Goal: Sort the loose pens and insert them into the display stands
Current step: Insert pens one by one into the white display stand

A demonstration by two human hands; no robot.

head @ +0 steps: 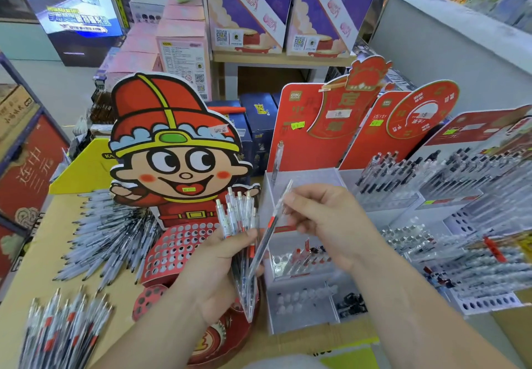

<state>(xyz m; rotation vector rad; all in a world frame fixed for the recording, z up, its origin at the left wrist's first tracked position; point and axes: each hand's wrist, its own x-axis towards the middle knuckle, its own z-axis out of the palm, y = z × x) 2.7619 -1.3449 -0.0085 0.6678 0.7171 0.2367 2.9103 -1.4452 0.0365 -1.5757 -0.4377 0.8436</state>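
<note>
A: Clear plastic pens with red bands: where are they?
B: A bundle of pens (236, 216) stands upright in the left hand (213, 268), fingers curled round it, just in front of the cartoon stand (172, 149).
A: The right hand (325, 221)?
B: Right of that stand, pinching a single pen (272, 224), slanted, crossing the bundle's right edge.
A: Loose ones?
B: A heap (109, 239) lies left of the cartoon stand; the acrylic stand (299, 319) is to its right.

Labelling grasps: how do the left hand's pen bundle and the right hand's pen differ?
Count: bundle of clear plastic pens holds several; the single clear plastic pen is one. Pose: bundle near upright, single pen tilted. Hold: left hand wraps the bundle, right hand pinches the single pen. Both: red bands.
</note>
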